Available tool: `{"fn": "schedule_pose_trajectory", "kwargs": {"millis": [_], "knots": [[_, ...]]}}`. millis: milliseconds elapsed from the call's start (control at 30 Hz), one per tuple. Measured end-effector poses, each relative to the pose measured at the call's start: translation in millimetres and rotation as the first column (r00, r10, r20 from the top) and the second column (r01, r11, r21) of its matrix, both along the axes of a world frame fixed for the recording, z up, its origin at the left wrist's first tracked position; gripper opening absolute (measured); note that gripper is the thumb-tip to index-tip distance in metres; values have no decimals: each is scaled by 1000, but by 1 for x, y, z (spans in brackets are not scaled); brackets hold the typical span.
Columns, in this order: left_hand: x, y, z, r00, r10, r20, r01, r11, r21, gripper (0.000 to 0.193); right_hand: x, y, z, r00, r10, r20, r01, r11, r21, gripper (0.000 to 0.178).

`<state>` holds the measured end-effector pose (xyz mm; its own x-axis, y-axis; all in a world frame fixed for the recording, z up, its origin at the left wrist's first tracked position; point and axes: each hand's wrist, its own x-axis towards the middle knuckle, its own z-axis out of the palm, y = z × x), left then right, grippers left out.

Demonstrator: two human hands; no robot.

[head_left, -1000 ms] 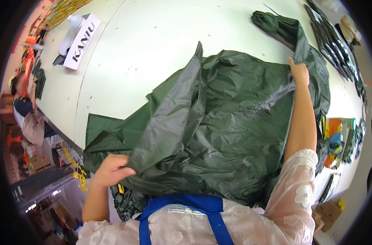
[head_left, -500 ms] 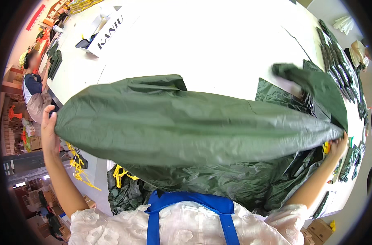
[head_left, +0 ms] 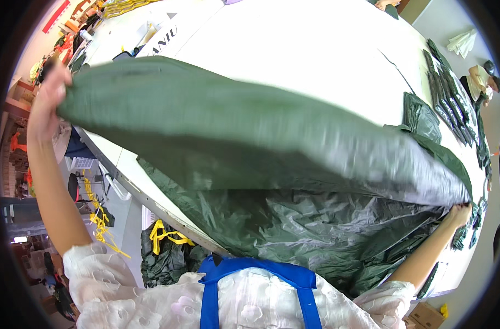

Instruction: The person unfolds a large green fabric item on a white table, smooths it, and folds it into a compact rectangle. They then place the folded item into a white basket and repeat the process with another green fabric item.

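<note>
Both hands hold the dark green coated-fabric sheet: left hand (head_left: 48, 104) raised at its far-left end, fingers closed on the edge though blurred; right hand (head_left: 457, 215) lower, bent fingers pinching the gathered right end. Sheet (head_left: 217, 109) spans the gap between them, lifted in front of the torso, its middle bowed and blurred. Judged step: opening the fabric out across its width. Next move, as judged, calls for firm hold at both ends, even tension, and lowering without dragging the crinkled green layer (head_left: 294, 230) beneath; whether the two layers are one piece cannot be told. Near the body, left of centre: dark bundle (head_left: 165, 262) with a yellow strap (head_left: 170, 237). Beyond the sheet: white worktable (head_left: 316, 60), and at right a folded dark green packet (head_left: 421, 118) beside a row of dark film-wrapped packets (head_left: 445, 96), their pale marks too small to read. Farther left, a white box (head_left: 163, 41) bears bold black capitals, partly covered by the sheet. Far right, a co-worker (head_left: 479, 82) in a pale top.
</note>
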<state>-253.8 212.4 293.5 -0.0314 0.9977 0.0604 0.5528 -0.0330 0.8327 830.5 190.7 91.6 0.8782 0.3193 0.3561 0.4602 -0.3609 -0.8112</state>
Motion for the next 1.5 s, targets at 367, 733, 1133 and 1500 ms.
{"fn": "schedule_pose_trajectory", "kwargs": {"millis": [367,733,1133,1500], "knots": [[34,-191,-246,878,-472,-72,2,156,-988,50,-138,-148,-35,971,-239,-11,239,971,19,39],[179,-32,-313,847,-284,-449,81,905,-418,65,-167,-135,-21,892,-19,-451,262,835,483,20],[112,-40,-335,846,68,-529,-115,992,-56,38,-151,-143,-30,827,-17,-562,233,920,315,20],[80,-343,-337,683,696,221,19,285,-958,73,-125,-149,-52,783,89,-616,142,938,317,20]]}}
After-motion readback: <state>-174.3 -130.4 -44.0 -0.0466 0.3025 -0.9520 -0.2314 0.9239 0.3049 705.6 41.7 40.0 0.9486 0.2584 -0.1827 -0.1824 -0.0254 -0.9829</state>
